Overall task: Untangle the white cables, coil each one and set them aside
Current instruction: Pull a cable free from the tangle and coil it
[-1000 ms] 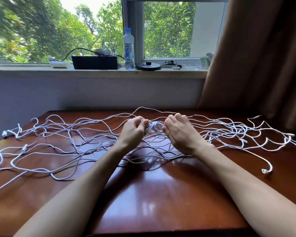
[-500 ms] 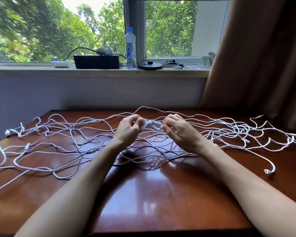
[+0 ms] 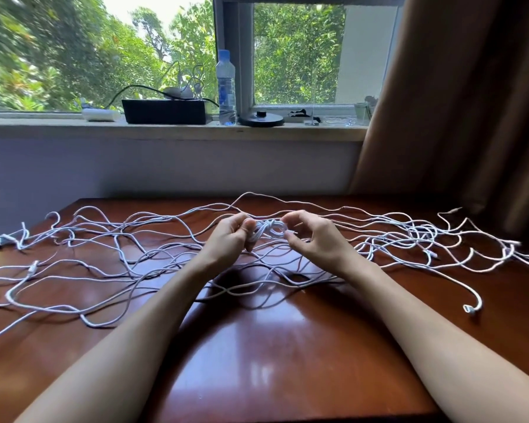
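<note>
Windowsill (image 3: 165, 130), bottle (image 3: 226, 87), tangled white cables (image 3: 419, 235), left hand (image 3: 226, 242), right hand (image 3: 315, 242) pinching knot (image 3: 268, 228)

Bright daylight from the window (image 3: 297, 53); glare on the table (image 3: 257, 361); edges warped, perhaps slightly blurred.

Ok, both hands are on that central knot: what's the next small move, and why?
Probably tease one loop out of the knot with the right hand while the left hand grips it steady. The knot is a tight bunch held between the hands, and the cables around it lie loose on the table, none coiled.
</note>
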`<action>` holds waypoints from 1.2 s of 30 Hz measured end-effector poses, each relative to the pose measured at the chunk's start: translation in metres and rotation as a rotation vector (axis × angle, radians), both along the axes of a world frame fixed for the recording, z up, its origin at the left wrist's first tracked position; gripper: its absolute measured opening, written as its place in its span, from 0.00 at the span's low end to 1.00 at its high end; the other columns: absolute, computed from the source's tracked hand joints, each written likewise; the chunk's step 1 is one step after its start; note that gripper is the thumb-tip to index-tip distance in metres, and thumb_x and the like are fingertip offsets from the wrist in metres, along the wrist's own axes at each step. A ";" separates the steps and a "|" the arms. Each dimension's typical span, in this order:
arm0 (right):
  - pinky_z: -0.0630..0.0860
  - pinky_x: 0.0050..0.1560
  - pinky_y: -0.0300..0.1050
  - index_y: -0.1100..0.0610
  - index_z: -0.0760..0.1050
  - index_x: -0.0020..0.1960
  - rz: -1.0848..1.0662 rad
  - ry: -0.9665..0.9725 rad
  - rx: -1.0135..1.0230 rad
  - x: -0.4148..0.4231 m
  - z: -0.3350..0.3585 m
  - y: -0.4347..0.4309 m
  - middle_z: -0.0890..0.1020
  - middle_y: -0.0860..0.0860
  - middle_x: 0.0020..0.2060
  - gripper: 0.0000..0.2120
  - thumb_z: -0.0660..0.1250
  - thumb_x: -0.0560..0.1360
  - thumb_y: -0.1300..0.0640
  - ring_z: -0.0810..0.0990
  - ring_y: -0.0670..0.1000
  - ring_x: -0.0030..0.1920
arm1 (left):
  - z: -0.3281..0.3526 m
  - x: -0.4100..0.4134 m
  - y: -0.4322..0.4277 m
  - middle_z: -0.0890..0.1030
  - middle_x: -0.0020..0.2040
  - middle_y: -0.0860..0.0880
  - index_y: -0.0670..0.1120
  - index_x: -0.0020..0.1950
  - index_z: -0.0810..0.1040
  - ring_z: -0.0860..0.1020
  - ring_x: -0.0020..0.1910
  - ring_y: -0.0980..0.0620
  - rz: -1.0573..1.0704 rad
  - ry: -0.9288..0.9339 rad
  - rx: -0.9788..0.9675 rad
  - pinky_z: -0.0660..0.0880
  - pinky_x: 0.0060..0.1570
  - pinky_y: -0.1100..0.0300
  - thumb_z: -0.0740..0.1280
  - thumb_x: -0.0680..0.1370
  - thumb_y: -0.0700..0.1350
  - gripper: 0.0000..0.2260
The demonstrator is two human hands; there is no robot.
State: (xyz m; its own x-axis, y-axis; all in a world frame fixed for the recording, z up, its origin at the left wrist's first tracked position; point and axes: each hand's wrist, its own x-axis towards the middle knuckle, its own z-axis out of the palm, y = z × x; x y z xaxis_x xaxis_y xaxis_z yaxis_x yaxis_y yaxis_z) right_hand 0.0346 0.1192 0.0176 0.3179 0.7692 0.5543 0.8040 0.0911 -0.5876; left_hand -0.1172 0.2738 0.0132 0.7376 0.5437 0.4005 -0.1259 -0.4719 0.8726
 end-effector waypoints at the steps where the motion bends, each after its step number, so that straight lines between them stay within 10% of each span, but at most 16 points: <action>1: 0.76 0.48 0.31 0.57 0.79 0.60 -0.005 -0.014 0.001 0.002 0.001 -0.001 0.83 0.51 0.50 0.11 0.72 0.77 0.62 0.80 0.37 0.43 | 0.000 0.000 0.000 0.73 0.32 0.48 0.36 0.45 0.74 0.69 0.27 0.60 -0.004 0.012 0.012 0.68 0.31 0.66 0.58 0.85 0.38 0.11; 21: 0.79 0.52 0.38 0.53 0.81 0.57 -0.200 -0.059 -0.035 0.070 0.021 -0.035 0.84 0.45 0.48 0.11 0.73 0.76 0.59 0.83 0.43 0.46 | 0.024 0.083 -0.004 0.79 0.36 0.48 0.47 0.53 0.77 0.78 0.31 0.52 -0.095 0.079 0.124 0.77 0.38 0.52 0.70 0.78 0.42 0.05; 25: 0.78 0.51 0.36 0.52 0.81 0.58 -0.272 -0.031 -0.034 0.089 0.025 -0.073 0.84 0.44 0.48 0.12 0.73 0.76 0.60 0.83 0.42 0.46 | 0.024 0.117 -0.031 0.80 0.39 0.50 0.51 0.52 0.77 0.78 0.35 0.52 -0.106 0.136 0.216 0.75 0.38 0.56 0.74 0.68 0.55 0.17; 36: 0.73 0.52 0.27 0.58 0.82 0.59 -0.488 -0.042 -0.024 0.138 0.026 -0.202 0.82 0.51 0.53 0.13 0.72 0.75 0.65 0.82 0.46 0.51 | 0.027 0.211 -0.146 0.82 0.40 0.53 0.51 0.49 0.81 0.79 0.38 0.56 -0.201 0.189 0.398 0.71 0.34 0.69 0.79 0.71 0.47 0.10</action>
